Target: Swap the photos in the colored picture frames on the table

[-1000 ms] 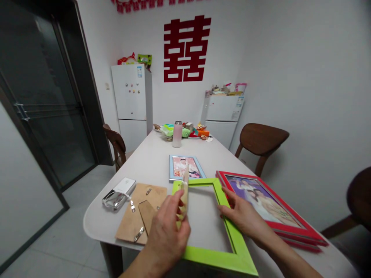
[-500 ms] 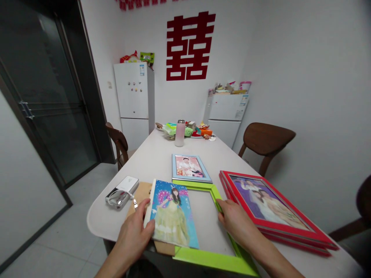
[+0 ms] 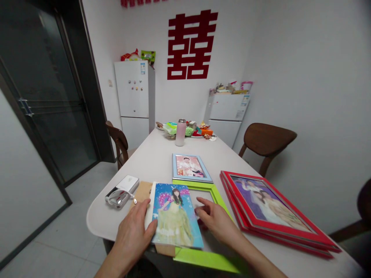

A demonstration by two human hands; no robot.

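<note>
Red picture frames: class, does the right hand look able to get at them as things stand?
Probably yes: the right hand seems to hold nothing, and only the low side of the green frame appears to lie between it and the red frames.

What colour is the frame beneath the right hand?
Lime green: the frame shows in the head view, partly covered by the picture.

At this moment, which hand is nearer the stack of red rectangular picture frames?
Right. The right hand is over the rectangular lime-green frame, left of the red stack; the left hand is farther left, holding the blue printed picture.
</note>
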